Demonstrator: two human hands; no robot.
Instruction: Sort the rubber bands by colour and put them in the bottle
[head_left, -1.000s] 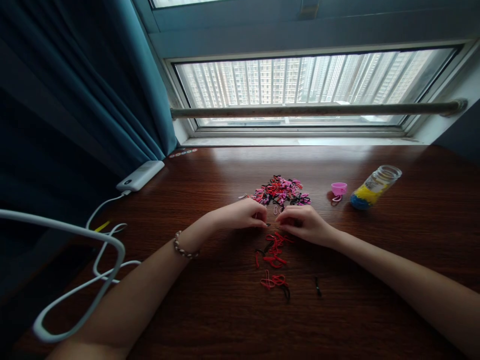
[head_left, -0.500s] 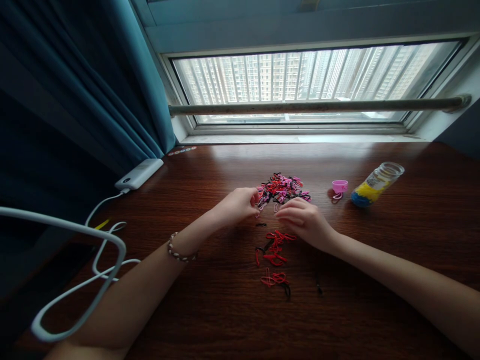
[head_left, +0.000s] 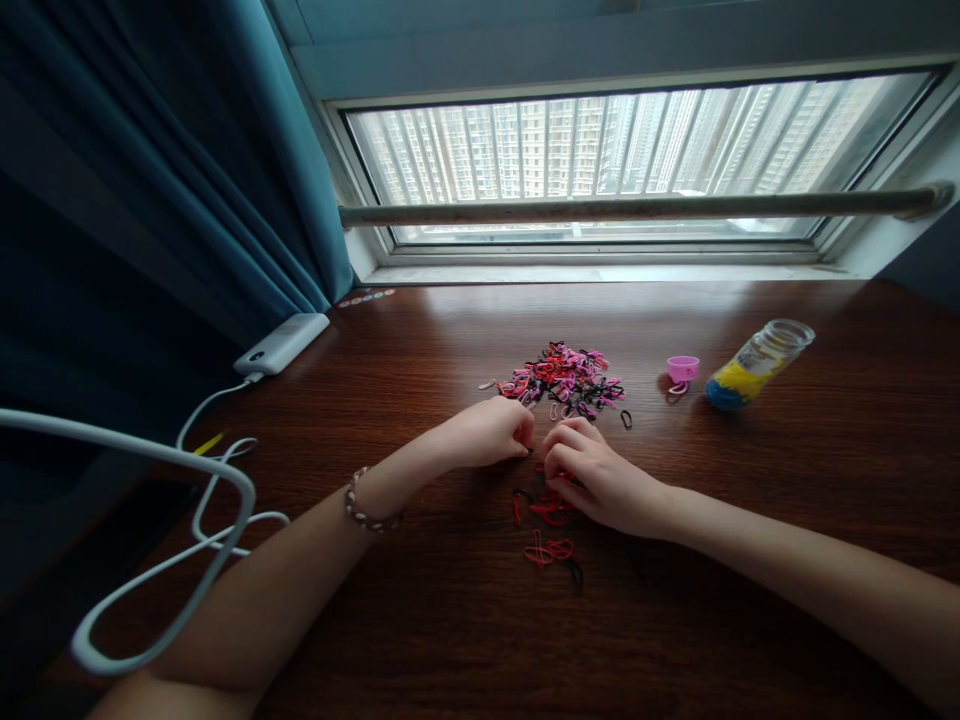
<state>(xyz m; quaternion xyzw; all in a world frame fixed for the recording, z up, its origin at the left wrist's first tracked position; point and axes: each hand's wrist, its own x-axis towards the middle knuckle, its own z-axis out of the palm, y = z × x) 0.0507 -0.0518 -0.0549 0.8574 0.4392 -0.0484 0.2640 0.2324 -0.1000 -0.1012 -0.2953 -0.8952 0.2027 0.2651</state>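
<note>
A heap of small elastic bands [head_left: 564,372], red, pink and black, lies on the brown wooden table. My left hand [head_left: 491,432] is just in front of it, thumb and fingers pinched at a small black band [head_left: 531,451] that is mostly hidden. Beside it, my right hand [head_left: 600,475] is closed, fingers curled down over the nearer red bands [head_left: 550,513]; what its fingertips hold, if anything, is hidden. Closer to me lies a small group of red bands [head_left: 551,552] with a black band [head_left: 576,573]. A single black band [head_left: 627,419] rests right of the heap.
To the right stand a pink cup-like piece [head_left: 682,368] and a tilted glass jar [head_left: 757,365] with yellow and blue in it. A white power bank [head_left: 282,343] with a white cable [head_left: 217,470] lies left by the blue curtain [head_left: 292,200]. Behind is a window [head_left: 600,150].
Both hands have moved from the heap's front edge toward me, the right one now over the red bands. A black band now lies right of the heap, and a pale one at its left.
</note>
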